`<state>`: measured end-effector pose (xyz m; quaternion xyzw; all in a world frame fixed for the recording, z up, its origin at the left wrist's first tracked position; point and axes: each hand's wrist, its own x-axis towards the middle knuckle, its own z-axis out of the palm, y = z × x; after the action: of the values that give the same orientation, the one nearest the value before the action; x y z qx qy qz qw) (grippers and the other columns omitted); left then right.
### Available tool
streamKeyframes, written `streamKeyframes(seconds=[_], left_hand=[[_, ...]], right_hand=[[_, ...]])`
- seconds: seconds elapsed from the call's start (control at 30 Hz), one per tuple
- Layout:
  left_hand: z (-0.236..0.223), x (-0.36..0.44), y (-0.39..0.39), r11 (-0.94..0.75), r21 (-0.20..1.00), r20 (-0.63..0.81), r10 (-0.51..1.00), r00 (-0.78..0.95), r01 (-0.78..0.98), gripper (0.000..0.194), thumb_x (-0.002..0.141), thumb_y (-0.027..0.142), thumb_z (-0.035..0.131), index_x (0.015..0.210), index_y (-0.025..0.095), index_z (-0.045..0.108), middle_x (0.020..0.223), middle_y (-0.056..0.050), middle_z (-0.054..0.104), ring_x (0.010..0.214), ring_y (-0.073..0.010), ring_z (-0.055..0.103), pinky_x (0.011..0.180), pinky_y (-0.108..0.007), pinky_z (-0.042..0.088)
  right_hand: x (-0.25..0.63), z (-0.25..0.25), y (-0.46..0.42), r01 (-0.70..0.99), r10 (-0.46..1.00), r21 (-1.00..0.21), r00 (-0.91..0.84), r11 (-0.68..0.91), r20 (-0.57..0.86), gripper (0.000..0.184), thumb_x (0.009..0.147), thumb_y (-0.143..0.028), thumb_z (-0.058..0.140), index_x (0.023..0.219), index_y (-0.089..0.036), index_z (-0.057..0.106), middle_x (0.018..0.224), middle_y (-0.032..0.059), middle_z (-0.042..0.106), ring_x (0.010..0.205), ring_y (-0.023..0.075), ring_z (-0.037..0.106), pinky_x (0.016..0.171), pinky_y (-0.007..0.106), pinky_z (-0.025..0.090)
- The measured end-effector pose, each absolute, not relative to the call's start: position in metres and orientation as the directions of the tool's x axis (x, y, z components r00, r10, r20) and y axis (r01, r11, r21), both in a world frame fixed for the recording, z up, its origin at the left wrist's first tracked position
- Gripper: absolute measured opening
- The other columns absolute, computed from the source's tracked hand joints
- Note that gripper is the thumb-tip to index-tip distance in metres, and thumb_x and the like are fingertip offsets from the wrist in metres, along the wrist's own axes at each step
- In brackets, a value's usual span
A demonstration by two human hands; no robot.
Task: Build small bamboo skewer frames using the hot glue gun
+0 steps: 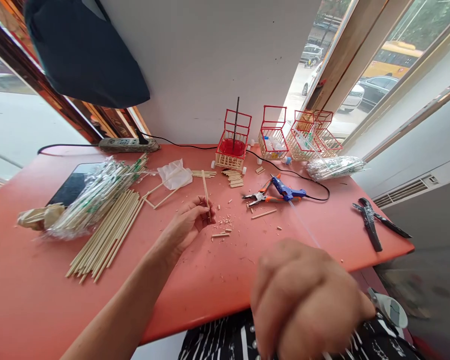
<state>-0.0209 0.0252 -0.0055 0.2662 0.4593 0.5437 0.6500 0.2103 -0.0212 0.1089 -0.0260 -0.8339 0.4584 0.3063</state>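
My left hand [197,216] pinches a pair of thin wooden sticks [205,186], held upright above the red table. Close to the camera, my right hand [303,300] is blurred, its fingers curled into a fist; whatever it may hold is hidden. Sawdust and short stick offcuts [220,235] lie beside my left hand. A bundle of long wooden sticks [105,235] rests to the left, near a joined stick frame [150,201]. Short cut sticks [234,178] lie behind my left hand. To their right are orange-handled pliers [255,197] and a blue glue gun [287,190].
Small stick carts with red frames [232,150] stand along the wall, one with a dark rod upright in it. Black-handled cutters [371,222] lie near the right edge. Plastic-wrapped sticks [93,195] and a power strip [129,145] are at left. A black cord [285,164] crosses the back.
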Motion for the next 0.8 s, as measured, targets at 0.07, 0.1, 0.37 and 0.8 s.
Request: streamKeyframes(seconds=[0.07,0.1,0.37,0.8], left_hand=[[-0.004,-0.020,0.025,0.253,0.845,-0.288,0.958,-0.002,-0.471,0.014,0.065,0.015,0.061,0.075,0.020,0.052,0.064,0.002,0.055,0.056,-0.0105,0.052,0.060,-0.025,0.046],[-0.003,-0.019,0.025,0.242,0.844,-0.277,0.961,-0.004,-0.479,0.013,0.065,0.015,0.060,0.074,0.020,0.051,0.062,0.003,0.053,0.054,-0.0100,0.050,0.058,-0.024,0.044],[0.005,-0.013,0.020,0.262,0.799,-0.315,0.949,-0.006,-0.541,0.014,0.063,0.011,0.055,0.074,0.020,0.052,0.054,0.004,0.045,0.047,-0.0091,0.039,0.050,-0.022,0.037],[-0.009,0.000,0.018,0.301,0.767,-0.326,0.943,0.061,-0.567,0.018,0.086,0.028,0.061,0.075,0.019,0.050,0.055,0.007,0.042,0.047,-0.0070,0.036,0.049,-0.019,0.035]], right_hand=[[0.201,0.092,-0.004,-0.348,0.343,-0.794,-0.762,0.499,0.549,0.055,0.106,-0.049,0.027,0.066,-0.022,0.054,0.071,0.0056,0.066,0.065,0.0134,0.064,0.068,0.027,0.054],[0.197,0.081,0.004,-0.341,0.374,-0.810,-0.755,0.477,0.539,0.050,0.107,-0.041,0.029,0.069,-0.021,0.054,0.072,0.0057,0.064,0.067,0.0127,0.063,0.068,0.026,0.052],[0.183,0.014,0.036,-0.051,0.760,-0.967,-0.609,0.249,0.227,0.032,0.106,-0.035,0.038,0.121,-0.019,0.062,0.072,0.0003,0.060,0.060,0.0103,0.055,0.058,0.023,0.046],[0.182,0.010,0.032,0.014,0.766,-0.968,-0.615,0.249,0.188,0.041,0.105,-0.042,0.041,0.102,-0.016,0.073,0.063,0.0008,0.067,0.053,0.0100,0.059,0.054,0.022,0.043]])
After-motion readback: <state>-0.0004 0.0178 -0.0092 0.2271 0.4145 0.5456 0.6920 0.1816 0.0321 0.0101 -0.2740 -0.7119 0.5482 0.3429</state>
